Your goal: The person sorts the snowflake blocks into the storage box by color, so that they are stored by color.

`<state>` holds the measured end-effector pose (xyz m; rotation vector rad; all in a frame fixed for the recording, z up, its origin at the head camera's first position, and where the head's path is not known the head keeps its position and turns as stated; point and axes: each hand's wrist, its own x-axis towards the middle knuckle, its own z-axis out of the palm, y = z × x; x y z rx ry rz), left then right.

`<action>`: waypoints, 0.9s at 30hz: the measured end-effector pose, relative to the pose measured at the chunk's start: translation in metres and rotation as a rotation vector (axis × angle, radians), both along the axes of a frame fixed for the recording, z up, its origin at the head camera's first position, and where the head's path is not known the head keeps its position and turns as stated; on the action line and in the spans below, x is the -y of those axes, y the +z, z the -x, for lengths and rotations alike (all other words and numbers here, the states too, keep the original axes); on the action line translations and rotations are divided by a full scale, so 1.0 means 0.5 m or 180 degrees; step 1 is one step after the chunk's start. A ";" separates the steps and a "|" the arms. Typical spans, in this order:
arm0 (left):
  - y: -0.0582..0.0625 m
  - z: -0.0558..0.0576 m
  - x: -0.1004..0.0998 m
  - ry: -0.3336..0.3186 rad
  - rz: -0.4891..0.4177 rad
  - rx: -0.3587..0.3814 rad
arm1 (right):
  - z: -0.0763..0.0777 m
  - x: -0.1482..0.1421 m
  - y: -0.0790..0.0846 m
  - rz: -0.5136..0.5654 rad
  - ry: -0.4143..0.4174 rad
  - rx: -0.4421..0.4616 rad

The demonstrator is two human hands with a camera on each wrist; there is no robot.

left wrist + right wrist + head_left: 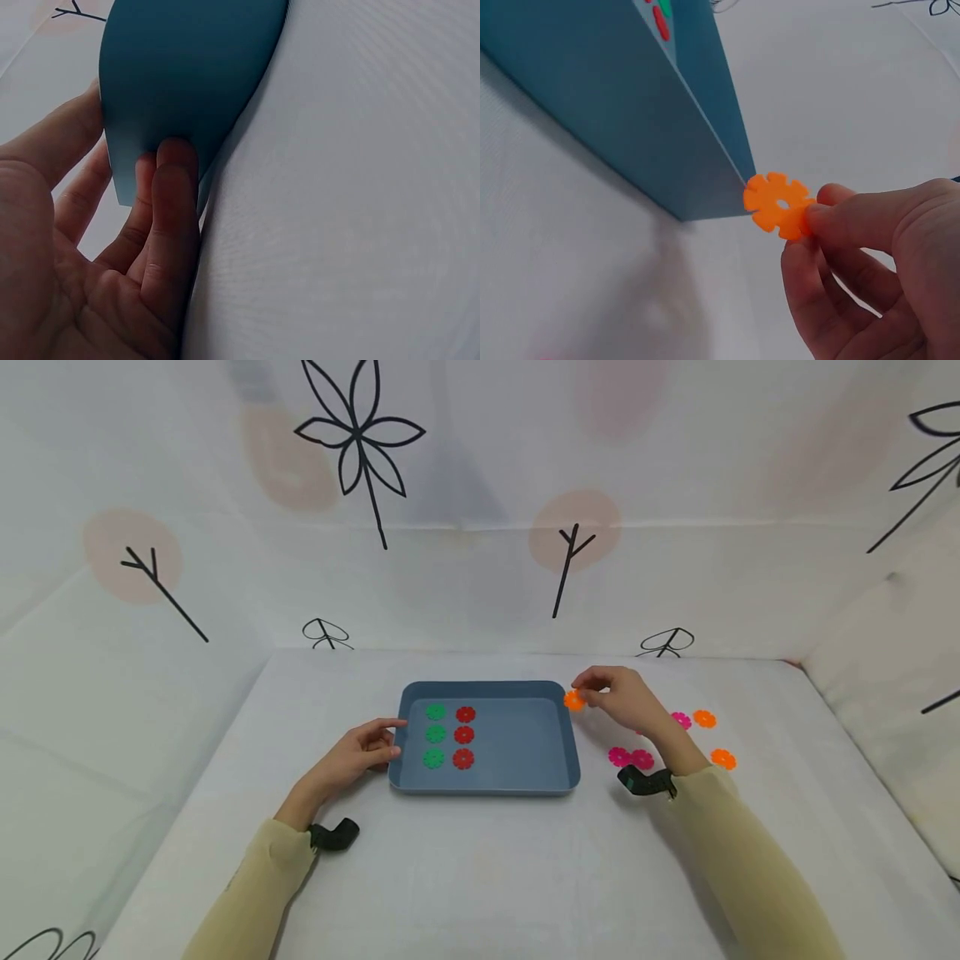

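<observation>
A blue-grey tray [525,752] lies on the white table. Inside it, a column of green notched discs [435,734] stands beside a column of red notched discs [465,735], at the left. My left hand [367,747] grips the tray's left edge, thumb and forefinger at the rim, other fingers against the outer wall [172,82]. Between thumb and fingers my right hand [618,695] pinches an orange notched disc [769,196] with a small centre hole. That disc is right at the tray's back right corner, overlapping the rim in the head view.
To the right of the tray lie loose pink discs [642,759] and orange discs [705,718], some partly behind the right forearm. A white cloth wall [465,585] with plant drawings rises behind the table.
</observation>
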<state>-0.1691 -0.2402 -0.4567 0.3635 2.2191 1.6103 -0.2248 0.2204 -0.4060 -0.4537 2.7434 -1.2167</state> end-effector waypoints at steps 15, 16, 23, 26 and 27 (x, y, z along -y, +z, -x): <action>-0.001 -0.001 -0.002 -0.0014 0.0004 -0.0048 | 0.030 0.066 -0.001 0.0066 0.0050 -0.0098; -0.001 -0.001 -0.002 -0.0009 0.0007 -0.0043 | 0.033 0.072 -0.002 0.0081 0.0068 -0.0095; 0.001 -0.003 -0.001 -0.0003 0.0026 -0.0034 | 0.043 0.107 -0.008 0.0198 0.0219 -0.0124; 0.002 -0.003 -0.002 0.0022 0.0047 -0.0012 | 0.046 0.121 -0.010 0.0212 0.0247 -0.0118; 0.002 -0.003 -0.002 0.0029 0.0049 -0.0005 | 0.047 0.126 -0.011 0.0204 0.0254 -0.0116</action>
